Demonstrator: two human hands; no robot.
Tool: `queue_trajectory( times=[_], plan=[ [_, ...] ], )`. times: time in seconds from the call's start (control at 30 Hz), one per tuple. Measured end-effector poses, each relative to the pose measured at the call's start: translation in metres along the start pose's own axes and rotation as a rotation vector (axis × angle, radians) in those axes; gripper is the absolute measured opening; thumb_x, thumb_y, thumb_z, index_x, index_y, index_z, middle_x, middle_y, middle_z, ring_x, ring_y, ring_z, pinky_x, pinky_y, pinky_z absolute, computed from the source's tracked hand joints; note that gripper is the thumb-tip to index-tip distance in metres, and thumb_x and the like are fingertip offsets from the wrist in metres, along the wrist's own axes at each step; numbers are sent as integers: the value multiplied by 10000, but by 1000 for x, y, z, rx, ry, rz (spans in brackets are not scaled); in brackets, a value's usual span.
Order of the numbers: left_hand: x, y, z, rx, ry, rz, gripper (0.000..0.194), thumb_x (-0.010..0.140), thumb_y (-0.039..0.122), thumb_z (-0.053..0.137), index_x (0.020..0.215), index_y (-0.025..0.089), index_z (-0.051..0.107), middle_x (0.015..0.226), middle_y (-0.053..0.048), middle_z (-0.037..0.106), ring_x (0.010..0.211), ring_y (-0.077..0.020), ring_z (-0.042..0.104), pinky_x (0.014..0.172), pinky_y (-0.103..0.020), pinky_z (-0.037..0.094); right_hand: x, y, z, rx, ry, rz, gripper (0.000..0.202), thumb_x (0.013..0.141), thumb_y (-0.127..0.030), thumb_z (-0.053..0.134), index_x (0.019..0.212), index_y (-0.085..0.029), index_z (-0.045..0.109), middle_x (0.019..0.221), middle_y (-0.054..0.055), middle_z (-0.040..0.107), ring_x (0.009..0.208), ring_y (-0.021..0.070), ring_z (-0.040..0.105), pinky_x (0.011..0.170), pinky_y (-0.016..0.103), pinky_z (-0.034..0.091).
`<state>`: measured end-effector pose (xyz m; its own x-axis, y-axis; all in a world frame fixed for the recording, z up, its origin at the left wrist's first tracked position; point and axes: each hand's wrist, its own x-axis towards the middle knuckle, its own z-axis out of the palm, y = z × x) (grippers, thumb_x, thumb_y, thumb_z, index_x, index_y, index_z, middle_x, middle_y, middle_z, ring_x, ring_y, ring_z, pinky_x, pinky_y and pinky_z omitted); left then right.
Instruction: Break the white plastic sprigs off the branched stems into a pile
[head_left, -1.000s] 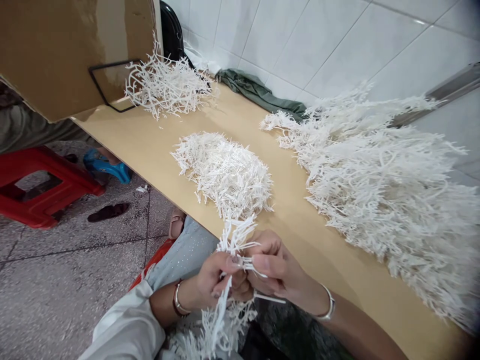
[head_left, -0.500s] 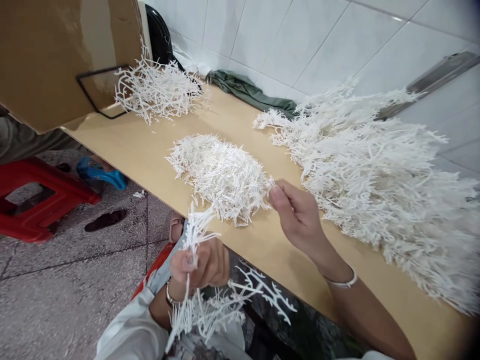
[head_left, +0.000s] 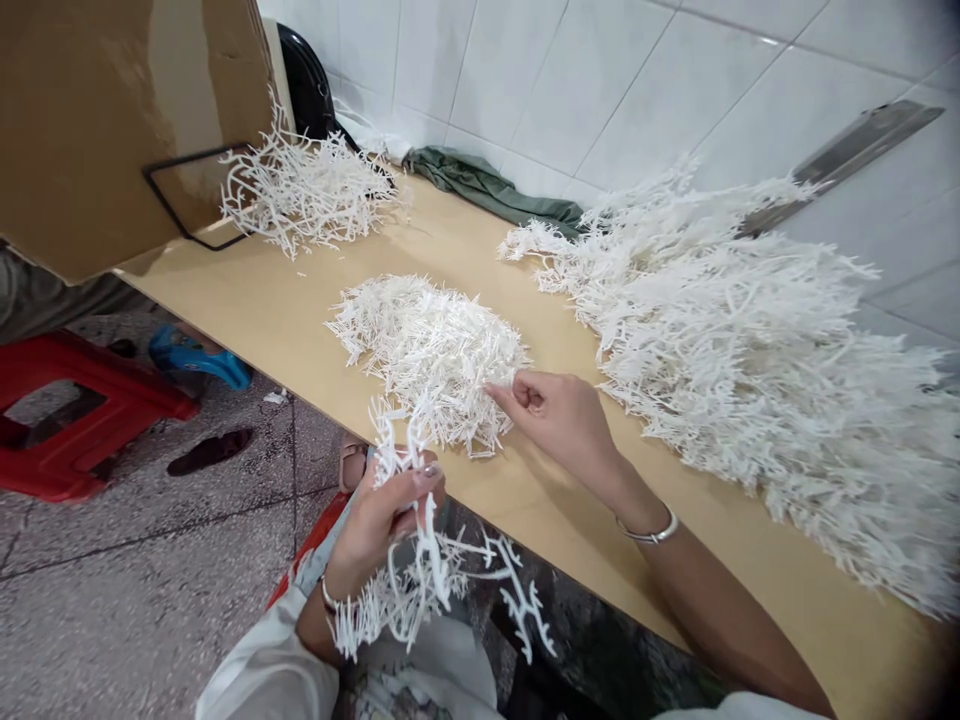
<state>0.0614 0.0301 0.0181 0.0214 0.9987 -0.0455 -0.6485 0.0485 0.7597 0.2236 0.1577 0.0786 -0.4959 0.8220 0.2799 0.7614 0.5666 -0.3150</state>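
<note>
My left hand (head_left: 394, 515) is closed around a bunch of white, branching, coral-like plastic sprigs (head_left: 431, 560). Some forked tips stick up above the thumb, while longer stems hang below the hand over my lap. My right hand (head_left: 559, 420) reaches to the right edge of a heap of short white pieces (head_left: 435, 350) in the middle of the table. Its fingers are curled and the thumb points into the heap. Anything between its fingertips cannot be told apart from the white pieces behind.
A large pile of white sprigs (head_left: 765, 370) covers the table's right side. A smaller tangle (head_left: 315, 190) lies by a cardboard box (head_left: 97, 120) at the far left. Dark green cloth (head_left: 495, 190) rests along the tiled wall. A red stool (head_left: 82, 410) stands on the floor.
My right hand has moved left and slightly down to the heap; the small white bits it pinched no longer show. My left hand has turned, and its sprigs have shifted with it.
</note>
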Motion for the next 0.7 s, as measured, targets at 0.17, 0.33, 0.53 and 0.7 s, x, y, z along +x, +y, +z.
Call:
queue_trajectory(
  times=[0.17,0.33,0.53,0.7],
  plan=[
    [-3,-3,2,97,57,-1,412,803,491,591,577,178,446,367,89,294,337,-43,194,340,-185,110,-6,-13,-18,168,136,38,378,840,-519,583,756,-197,404,592,-63,401,436,56,333,470,214,259],
    [-4,-3,5,243,-102,35,441,857,471,553,555,150,563,398,38,410,342,-40,267,362,-199,172,-24,-35,-26,540,-258,-65,232,910,-426,518,970,-203,492,585,-74,395,414,58,319,399,202,222],
    [-7,2,5,312,-241,54,424,872,455,540,590,145,598,428,34,407,356,-43,292,374,-194,225,-37,-50,-28,833,-536,-93,232,946,-378,460,846,-175,512,630,-39,428,539,74,394,484,198,316],
    [-9,1,6,354,-170,225,361,894,495,482,805,160,585,552,24,487,423,-67,381,395,-183,297,-42,-54,-35,1015,-618,-28,335,960,-381,428,696,-175,423,563,-61,314,487,62,262,436,209,213]
  ],
)
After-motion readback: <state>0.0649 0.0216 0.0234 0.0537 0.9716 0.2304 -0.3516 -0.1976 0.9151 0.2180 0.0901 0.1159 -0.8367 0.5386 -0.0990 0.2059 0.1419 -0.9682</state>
